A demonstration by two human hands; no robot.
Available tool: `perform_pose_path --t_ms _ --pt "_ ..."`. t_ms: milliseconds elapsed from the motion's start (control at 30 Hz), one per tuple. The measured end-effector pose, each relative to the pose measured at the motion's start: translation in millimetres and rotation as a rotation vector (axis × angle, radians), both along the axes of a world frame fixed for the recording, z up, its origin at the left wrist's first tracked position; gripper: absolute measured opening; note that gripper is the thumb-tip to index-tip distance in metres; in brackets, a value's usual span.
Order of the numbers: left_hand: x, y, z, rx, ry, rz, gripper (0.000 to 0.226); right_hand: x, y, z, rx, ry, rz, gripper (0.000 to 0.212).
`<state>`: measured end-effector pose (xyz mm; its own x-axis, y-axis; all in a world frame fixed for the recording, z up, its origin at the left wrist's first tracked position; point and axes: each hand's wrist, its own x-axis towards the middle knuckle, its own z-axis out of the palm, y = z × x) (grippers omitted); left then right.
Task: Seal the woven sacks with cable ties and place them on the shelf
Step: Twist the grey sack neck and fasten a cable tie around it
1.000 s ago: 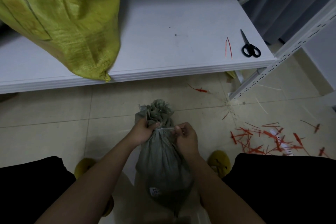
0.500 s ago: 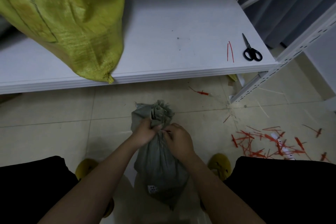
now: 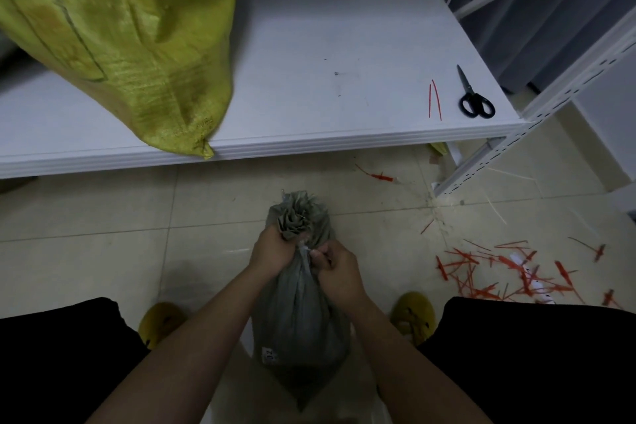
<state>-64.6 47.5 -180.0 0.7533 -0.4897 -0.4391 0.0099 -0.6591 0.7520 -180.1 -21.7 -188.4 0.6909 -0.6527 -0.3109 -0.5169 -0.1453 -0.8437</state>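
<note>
A grey woven sack [image 3: 299, 320] stands on the floor between my knees, its mouth bunched into a ruffle at the top. My left hand [image 3: 270, 253] grips the gathered neck just under the ruffle. My right hand [image 3: 335, 267] pinches a pale cable tie [image 3: 304, 249] wrapped round that neck, fingers curled close against the sack. A large yellow-green woven sack [image 3: 120, 38] lies on the white shelf [image 3: 327, 55] at the left, its corner hanging over the front edge.
Black scissors [image 3: 473, 98] and two red cable ties [image 3: 434, 100] lie at the shelf's right end. Several red tie offcuts [image 3: 509, 275] litter the tiled floor at the right. The shelf's white upright [image 3: 537, 117] stands at the right. My yellow shoes flank the sack.
My right hand has closed in from the right against the sack's neck, drawing the tie in. The ruffle stands more upright and bunched. My left hand keeps its grip.
</note>
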Motion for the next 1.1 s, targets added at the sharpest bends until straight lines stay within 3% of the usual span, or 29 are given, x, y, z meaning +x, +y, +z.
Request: perform_pose_path --t_ms 167,333,567,767,867,967,1100 --pt "-2 0 2 -0.05 0.015 0.005 0.042 0 3 -4 0.382 -0.103 -0.206 0.032" --pt "0 -1 8 -0.068 0.055 -0.039 0.039 5 3 7 0.548 -0.144 -0.315 0.027" --pt "1 1 13 -0.092 0.109 -0.072 0.036 3 -5 14 0.428 -0.143 -0.282 0.022" --pt "6 1 18 -0.112 0.226 -0.046 0.03 -15 -23 10 -0.055 -0.014 0.072 0.009" --pt "3 -7 19 -0.1 0.259 -0.036 0.037 -18 -24 11 -0.241 -0.036 0.142 0.013" --pt "-2 -14 22 -0.12 0.218 -0.05 0.043 -14 -21 15 -0.207 -0.1 0.108 0.012" --pt "-3 -12 23 -0.048 0.098 -0.038 0.083 -13 -22 14 -0.129 -0.101 0.016 0.014"
